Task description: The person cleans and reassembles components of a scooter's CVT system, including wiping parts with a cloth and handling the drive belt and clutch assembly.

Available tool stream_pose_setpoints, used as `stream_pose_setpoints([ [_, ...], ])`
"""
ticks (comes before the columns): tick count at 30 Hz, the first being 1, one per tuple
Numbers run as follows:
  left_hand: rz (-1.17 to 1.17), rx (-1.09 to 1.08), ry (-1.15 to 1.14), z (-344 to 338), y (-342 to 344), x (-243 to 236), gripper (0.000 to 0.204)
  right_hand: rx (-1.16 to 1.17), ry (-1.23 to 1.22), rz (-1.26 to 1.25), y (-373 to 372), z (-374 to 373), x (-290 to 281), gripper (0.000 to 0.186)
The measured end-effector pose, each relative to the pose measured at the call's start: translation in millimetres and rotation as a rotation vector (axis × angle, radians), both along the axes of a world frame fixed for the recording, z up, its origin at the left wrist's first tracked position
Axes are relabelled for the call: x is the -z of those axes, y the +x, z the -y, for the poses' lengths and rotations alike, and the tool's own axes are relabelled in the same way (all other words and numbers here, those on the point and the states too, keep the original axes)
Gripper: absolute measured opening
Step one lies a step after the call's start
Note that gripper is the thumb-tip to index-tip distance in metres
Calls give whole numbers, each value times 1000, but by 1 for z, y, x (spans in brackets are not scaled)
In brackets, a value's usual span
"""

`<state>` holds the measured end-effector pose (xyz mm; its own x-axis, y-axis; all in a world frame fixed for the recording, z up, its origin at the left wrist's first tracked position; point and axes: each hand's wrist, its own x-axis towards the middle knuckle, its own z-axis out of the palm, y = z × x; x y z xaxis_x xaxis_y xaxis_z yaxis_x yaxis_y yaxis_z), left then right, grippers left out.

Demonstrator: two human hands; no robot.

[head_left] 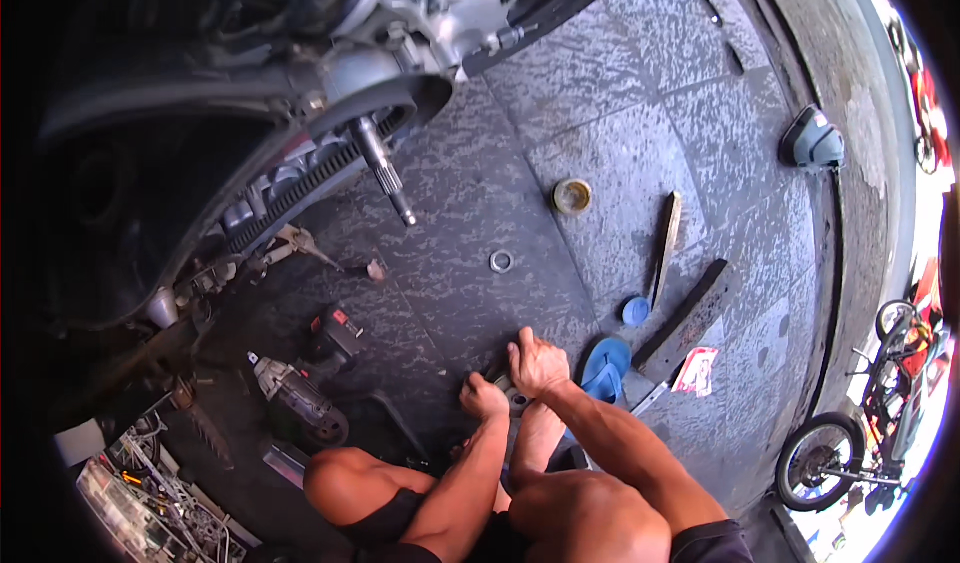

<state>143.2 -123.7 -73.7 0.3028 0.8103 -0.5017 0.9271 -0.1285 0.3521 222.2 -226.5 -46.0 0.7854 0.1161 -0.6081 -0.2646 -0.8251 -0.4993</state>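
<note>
Low in front of my bent knees, my left hand [485, 396] is closed, its knuckles up. Just right of it and slightly farther off is my right hand [540, 365], also closed, with the thumb side up. Between and below the two hands shows a small part of a metal piece [517, 401] with a round opening. My hands and leg hide most of it, so I cannot tell its kind. Beyond my hands a metal ring [501, 261] lies flat on the floor. A splined shaft [380, 168] sticks out from the scooter's drive housing [250, 143] at upper left.
A toothed belt [300, 198] runs along the housing. On the floor are a cordless impact wrench [300, 403], an open tin [572, 197], a wooden stick [666, 248], a blue lid [635, 310], a dark curved strip [688, 321] and a red-white packet [695, 371]. My foot wears a blue sandal [606, 363].
</note>
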Motion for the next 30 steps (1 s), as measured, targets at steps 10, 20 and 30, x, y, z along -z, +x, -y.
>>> stream_pose_setpoints([
  [10,-55,16,-11,-1,12,-5,54,21,24,69,-1,2,4,23],
  [20,-134,541,-61,6,73,-28,57,58,35,31,3,5,0,24],
  [30,-63,571,-8,6,66,-17,48,127,6,-25,11,9,-10,39],
])
